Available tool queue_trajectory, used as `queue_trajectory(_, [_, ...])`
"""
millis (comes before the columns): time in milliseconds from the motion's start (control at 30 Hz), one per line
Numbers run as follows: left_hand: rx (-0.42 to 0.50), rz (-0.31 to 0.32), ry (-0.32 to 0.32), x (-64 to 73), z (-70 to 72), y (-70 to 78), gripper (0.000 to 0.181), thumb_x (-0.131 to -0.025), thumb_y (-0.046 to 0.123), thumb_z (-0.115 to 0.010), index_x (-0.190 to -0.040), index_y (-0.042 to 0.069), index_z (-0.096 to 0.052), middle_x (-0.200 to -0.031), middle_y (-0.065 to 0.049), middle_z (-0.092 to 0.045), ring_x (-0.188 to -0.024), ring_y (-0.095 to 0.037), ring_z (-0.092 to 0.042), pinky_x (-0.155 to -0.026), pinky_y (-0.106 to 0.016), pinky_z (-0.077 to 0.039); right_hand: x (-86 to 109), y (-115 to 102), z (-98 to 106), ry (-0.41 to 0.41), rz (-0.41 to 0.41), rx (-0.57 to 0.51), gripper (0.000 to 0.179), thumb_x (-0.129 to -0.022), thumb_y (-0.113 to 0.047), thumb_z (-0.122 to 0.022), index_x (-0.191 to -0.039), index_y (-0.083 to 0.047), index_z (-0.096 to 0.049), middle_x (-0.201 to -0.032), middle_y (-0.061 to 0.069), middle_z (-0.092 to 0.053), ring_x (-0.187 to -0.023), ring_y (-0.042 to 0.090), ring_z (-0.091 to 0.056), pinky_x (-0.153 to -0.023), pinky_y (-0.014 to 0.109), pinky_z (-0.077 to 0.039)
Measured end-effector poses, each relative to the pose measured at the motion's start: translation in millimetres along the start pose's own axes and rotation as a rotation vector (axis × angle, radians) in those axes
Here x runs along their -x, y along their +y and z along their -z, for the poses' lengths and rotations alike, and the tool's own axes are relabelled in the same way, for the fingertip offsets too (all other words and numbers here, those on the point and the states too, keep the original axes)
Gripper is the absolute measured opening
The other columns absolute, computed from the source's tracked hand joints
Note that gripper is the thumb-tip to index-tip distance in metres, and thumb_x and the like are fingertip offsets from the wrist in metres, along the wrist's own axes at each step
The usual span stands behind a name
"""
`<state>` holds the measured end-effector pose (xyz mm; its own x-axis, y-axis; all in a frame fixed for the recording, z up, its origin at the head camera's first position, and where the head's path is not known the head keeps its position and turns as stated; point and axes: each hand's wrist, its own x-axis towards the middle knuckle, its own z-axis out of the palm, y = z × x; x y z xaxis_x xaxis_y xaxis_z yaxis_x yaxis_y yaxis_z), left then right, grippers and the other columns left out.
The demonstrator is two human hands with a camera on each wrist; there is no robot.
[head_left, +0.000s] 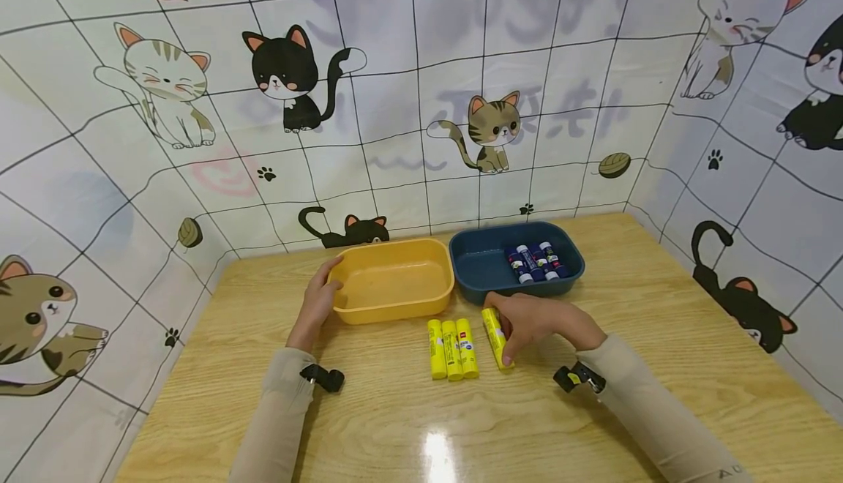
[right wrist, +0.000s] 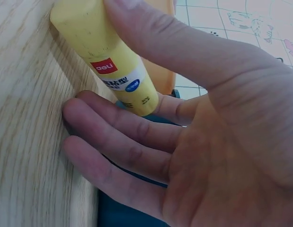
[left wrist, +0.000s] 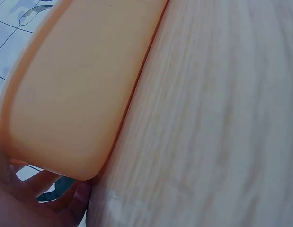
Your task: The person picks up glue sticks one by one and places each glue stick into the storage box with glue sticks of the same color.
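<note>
At the left end of the yellow plastic bin, my left hand holds the rim; in the left wrist view its fingers curl around the bin's lower corner. My right hand pinches a yellow glue stick between thumb and fingers, low over the table. Its label shows in the right wrist view, where the thumb lies along the glue stick and the other fingers spread beside it. Just left of that hand, several yellow glue sticks lie side by side on the table.
A dark blue bin stands against the yellow bin's right side, with several dark blue glue sticks in its right part. The wooden table meets cat-printed walls behind and at both sides.
</note>
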<state>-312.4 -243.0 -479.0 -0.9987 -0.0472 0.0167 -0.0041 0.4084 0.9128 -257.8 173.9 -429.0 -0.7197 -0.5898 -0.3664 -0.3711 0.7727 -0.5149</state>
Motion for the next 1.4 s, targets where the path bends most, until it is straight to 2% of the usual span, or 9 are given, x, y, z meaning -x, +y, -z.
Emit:
queue_trajectory(233, [0.006,0.004,0.002,-0.8,-0.8,1.5,0.059,-0.101,0.007,-0.042,-0.159,0.018,-0.041,-0.171,-0.011,-0.029,-0.160,-0.031,-0.022,-0.129,-0.050,-0.022,0.7,-0.6,2.6,0.040,0.029,-0.021,0.063,-0.077,-0.026,-0.091,-0.122,-0.017,-0.048,-0.093,0.001,-0.063,-0.079,0.016,-0.055,-0.072,0.030,-0.048])
queue_trajectory(467, [-0.008,0.007,-0.005,-0.7,0.2,1.0,0.059,-0.102,0.007,-0.042,-0.160,0.018,-0.040,-0.171,-0.011,-0.027,-0.161,-0.032,-0.018,-0.129,-0.052,-0.019,2.7,-2.3,5.4,0.085,0.065,0.012,0.052,-0.082,-0.024,-0.088,-0.118,-0.016,-0.051,-0.091,0.001,-0.063,-0.076,0.014,-0.054,-0.067,0.027,-0.046])
queue_trajectory(767, [-0.009,-0.004,-0.007,-0.5,-0.2,-1.4,0.060,-0.101,0.007,-0.042,-0.160,0.018,-0.040,-0.172,-0.011,-0.026,-0.161,-0.031,-0.016,-0.130,-0.051,-0.017,6.6,-8.1,7.2,0.151,0.067,0.016,0.043,-0.080,-0.021,-0.089,-0.107,-0.016,-0.055,-0.091,-0.003,-0.064,-0.080,0.015,-0.057,-0.070,0.028,-0.050])
queue_trajectory(1033, [-0.007,0.003,-0.005,0.1,0.5,-0.4,0.059,-0.101,0.007,-0.042,-0.160,0.018,-0.041,-0.172,-0.010,-0.025,-0.162,-0.031,-0.014,-0.130,-0.052,-0.016,6.6,-9.3,8.7,0.144,0.108,-0.012,0.043,-0.080,-0.018,-0.089,-0.105,-0.015,-0.054,-0.097,-0.005,-0.068,-0.087,0.012,-0.063,-0.077,0.027,-0.055])
queue_trajectory(1400, [-0.014,0.002,-0.004,-0.4,0.4,-0.3,0.060,-0.101,0.008,-0.042,-0.160,0.018,-0.041,-0.172,-0.011,-0.025,-0.162,-0.031,-0.014,-0.130,-0.052,-0.016,9.2,-5.7,8.6,0.121,0.222,-0.073,0.038,-0.085,-0.011,-0.084,-0.104,-0.014,-0.051,-0.101,-0.003,-0.075,-0.095,0.015,-0.072,-0.082,0.030,-0.060])
